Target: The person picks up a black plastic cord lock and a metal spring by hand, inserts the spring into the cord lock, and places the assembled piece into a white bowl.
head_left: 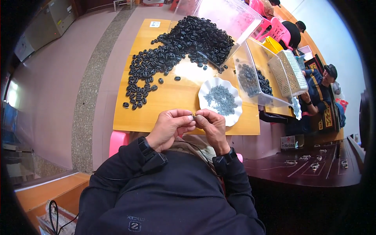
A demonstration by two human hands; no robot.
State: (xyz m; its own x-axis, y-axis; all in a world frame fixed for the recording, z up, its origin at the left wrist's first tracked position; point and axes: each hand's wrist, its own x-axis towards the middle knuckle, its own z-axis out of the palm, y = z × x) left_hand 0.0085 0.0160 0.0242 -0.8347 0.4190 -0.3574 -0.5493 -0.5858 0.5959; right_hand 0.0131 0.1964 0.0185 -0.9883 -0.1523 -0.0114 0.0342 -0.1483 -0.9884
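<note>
My left hand (172, 125) and my right hand (213, 127) meet over the table's near edge, thumbs and forefingers pinched together. Between the fingertips is a small dark piece (193, 116), mostly covered, so its exact kind is hidden. Just beyond my right hand, a white scalloped plate (203, 88) bears a heap of small grey, slender pieces (221, 100). A large pile of black oval pieces with two slots each (203, 37) spreads over the far part of the table, with looser ones (137, 94) trailing toward the left.
The wooden table (164, 111) also bears a tipped clear plastic box (239, 15) at the back. Right of the plate stand a clear bin (275, 102) with dark pieces and a white perforated basket (288, 72). Another person (321, 84) sits farther right, beyond a dark red tabletop (266, 168).
</note>
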